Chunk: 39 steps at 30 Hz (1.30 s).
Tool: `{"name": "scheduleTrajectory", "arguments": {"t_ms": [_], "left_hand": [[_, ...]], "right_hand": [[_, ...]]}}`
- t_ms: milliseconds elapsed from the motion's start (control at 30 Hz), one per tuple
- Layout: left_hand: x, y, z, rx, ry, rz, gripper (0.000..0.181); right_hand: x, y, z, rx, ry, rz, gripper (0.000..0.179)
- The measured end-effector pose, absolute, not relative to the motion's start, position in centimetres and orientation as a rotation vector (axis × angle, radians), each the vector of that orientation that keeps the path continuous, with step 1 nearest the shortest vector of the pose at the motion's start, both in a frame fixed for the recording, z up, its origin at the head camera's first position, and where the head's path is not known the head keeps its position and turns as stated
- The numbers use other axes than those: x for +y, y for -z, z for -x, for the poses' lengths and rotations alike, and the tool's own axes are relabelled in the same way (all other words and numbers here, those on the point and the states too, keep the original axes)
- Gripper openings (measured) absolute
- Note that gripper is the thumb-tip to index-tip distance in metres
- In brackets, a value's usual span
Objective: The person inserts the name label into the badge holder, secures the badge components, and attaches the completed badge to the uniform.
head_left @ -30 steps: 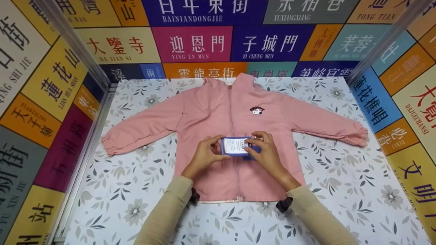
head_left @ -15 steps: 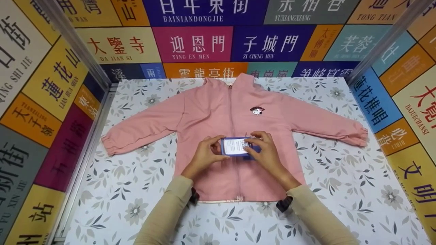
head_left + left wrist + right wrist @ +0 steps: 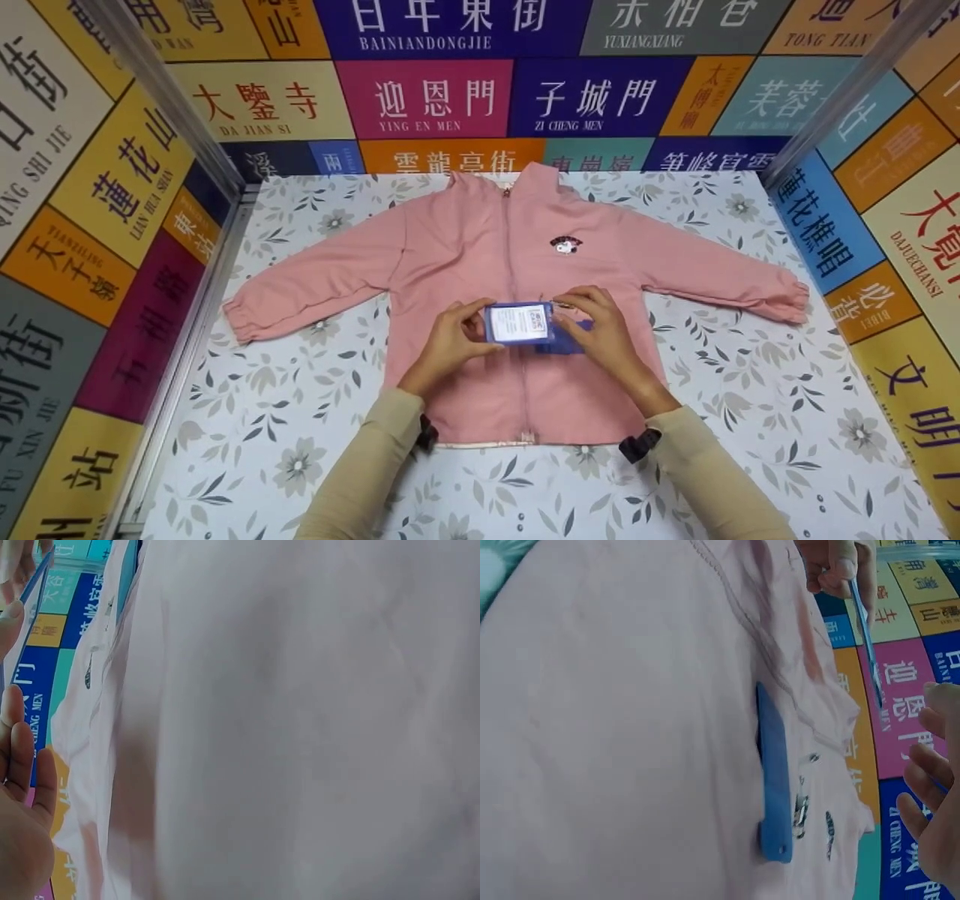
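Observation:
My left hand (image 3: 450,341) pinches a thin blue-edged card holder (image 3: 517,323) by its left edge, above the front of a pink zip jacket (image 3: 461,390). A white printed card shows in it. My right hand (image 3: 604,334) is close to the holder's right end; the right wrist view shows its fingers loosely bent and apart from the holder. Below, on the jacket, lies a flat blue piece (image 3: 776,772) with a small hole at one end, partly hidden by the holder and right hand in the head view. Small shiny metal bits (image 3: 802,814) lie beside it.
The jacket lies spread on a white leaf-patterned tabletop (image 3: 750,450), sleeves out to both sides. A small printed emblem (image 3: 565,245) marks its chest. Coloured sign panels (image 3: 424,97) wall the table at the back and sides, with metal posts (image 3: 184,127) at the corners.
My right hand has come off the card holder and moved slightly right, uncovering the card's right part and more of the blue piece below. My left hand stays in place.

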State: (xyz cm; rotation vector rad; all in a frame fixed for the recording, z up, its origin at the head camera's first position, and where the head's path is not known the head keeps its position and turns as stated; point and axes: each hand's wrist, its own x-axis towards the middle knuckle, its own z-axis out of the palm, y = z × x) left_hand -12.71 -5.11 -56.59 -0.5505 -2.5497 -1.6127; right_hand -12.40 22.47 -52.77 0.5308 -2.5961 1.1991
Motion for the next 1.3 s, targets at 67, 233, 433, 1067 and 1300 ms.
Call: {"name": "scheduleTrajectory", "arguments": {"t_ms": [67,233,433,1067,1300], "left_hand": [[-5.3,56.7,12.7,-2.559,1.616,0.541,0.071],[-5.8,56.9,12.5,-2.564,1.625,0.515,0.071],[-6.6,57.1,12.4,-2.547,1.642,0.516,0.07],[-7.5,57.3,12.2,-2.522,1.669,0.513,0.072],[-7.6,57.1,12.2,-2.523,1.668,0.514,0.072]], "right_hand": [[23.2,53.4,12.4,-2.638,-1.191,-0.526,0.029],[25.6,55.1,12.3,-2.765,-1.164,-0.533,0.046],[28.1,56.6,12.6,-2.921,-0.989,-0.586,0.077],[30.0,57.2,13.3,-3.026,-0.801,-0.691,0.083],[30.1,56.8,13.2,-3.019,-0.864,-0.673,0.083]]}}
